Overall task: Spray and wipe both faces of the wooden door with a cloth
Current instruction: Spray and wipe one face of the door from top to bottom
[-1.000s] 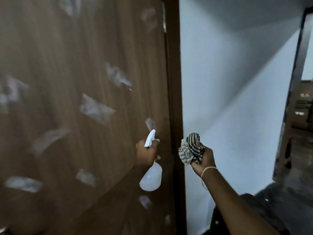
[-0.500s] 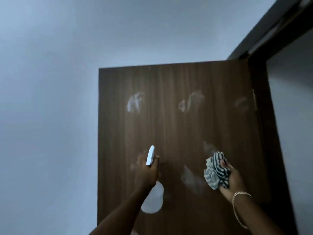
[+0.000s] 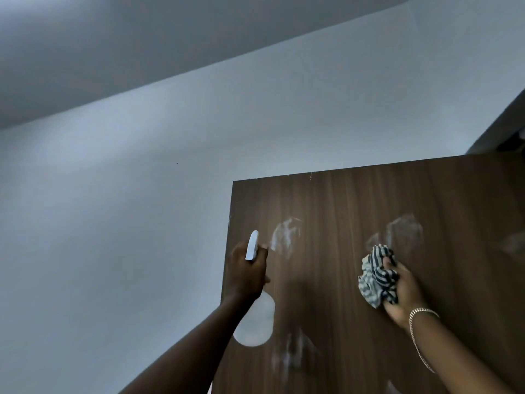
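Left hand [image 3: 246, 275]: gripped a spray bottle [image 3: 255, 319].
Right hand [image 3: 404, 294]: clutched a striped cloth [image 3: 375, 275].
Door [image 3: 341, 280]: foam-blotched.

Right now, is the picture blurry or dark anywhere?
Head view: the light is dim and bluish, so the wall and ceiling look grey. Head view: the spray bottle looks smeared at its round body, and the white patch below is blurry too. Head view: the door and striped cloth look sharper.
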